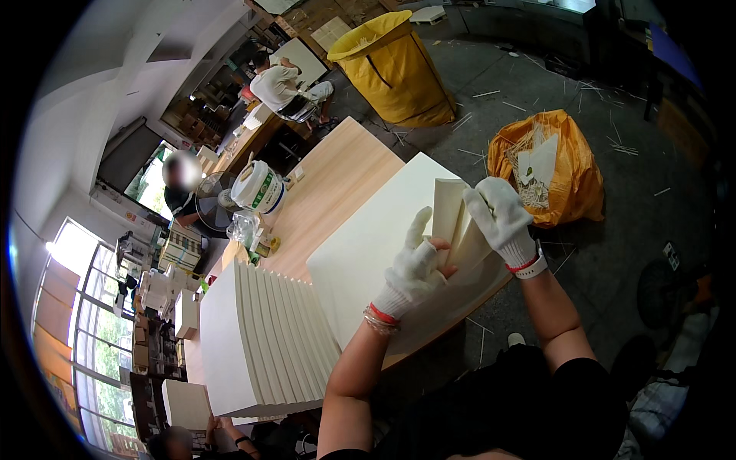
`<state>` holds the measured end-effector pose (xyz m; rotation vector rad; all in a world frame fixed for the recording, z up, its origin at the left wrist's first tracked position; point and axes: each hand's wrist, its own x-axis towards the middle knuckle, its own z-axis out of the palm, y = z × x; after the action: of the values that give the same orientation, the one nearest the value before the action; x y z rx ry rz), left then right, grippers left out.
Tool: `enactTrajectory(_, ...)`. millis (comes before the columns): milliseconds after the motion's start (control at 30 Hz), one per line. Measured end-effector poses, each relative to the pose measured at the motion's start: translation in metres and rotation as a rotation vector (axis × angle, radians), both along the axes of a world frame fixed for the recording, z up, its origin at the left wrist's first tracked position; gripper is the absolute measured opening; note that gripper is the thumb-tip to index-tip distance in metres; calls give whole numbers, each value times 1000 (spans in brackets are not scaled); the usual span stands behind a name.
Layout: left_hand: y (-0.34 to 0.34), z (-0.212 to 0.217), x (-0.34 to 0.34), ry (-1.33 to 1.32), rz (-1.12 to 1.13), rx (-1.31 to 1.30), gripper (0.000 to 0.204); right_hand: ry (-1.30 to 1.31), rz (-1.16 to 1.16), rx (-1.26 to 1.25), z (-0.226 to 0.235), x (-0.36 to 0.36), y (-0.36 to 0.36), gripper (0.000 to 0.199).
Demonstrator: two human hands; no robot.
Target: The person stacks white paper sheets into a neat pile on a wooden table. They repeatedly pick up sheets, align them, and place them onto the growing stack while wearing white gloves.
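Both my hands wear white knit gloves with red cuffs. My left hand (414,264) and my right hand (502,218) together hold a cream folded board piece (452,218) upright above a large cream sheet (368,249) lying on the wooden table (337,180). My right hand grips its top right edge. The left hand supports its lower left side, with bare fingertips showing through the glove. A fanned stack of cream boards (264,341) lies to the left of my left forearm.
A white bucket (259,188) and small clutter stand further back on the table. A yellow bin bag (395,69) and an orange sack of scraps (548,165) stand on the grey floor. One person sits at the far end, another stands by a fan at left.
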<state>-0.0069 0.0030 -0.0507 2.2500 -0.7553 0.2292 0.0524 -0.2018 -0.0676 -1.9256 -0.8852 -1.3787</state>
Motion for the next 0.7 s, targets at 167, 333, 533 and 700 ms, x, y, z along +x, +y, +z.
enactTrajectory(167, 3, -4, 1, -36, 5, 2, 45, 39, -1, -4, -1, -2, -1, 25)
enactTrajectory(333, 4, 4, -2, 2, -30, -11, 39, 321, 183, 202, 0, -3, 2, 12)
enactTrajectory(533, 1, 10, 0, 34, -81, 20, 38, 96, 65, 35, 1, -3, -1, 16)
enactTrajectory(700, 1, 2, 0, 8, -16, -23, 37, 23, 18, 5, -4, 0, -1, 26)
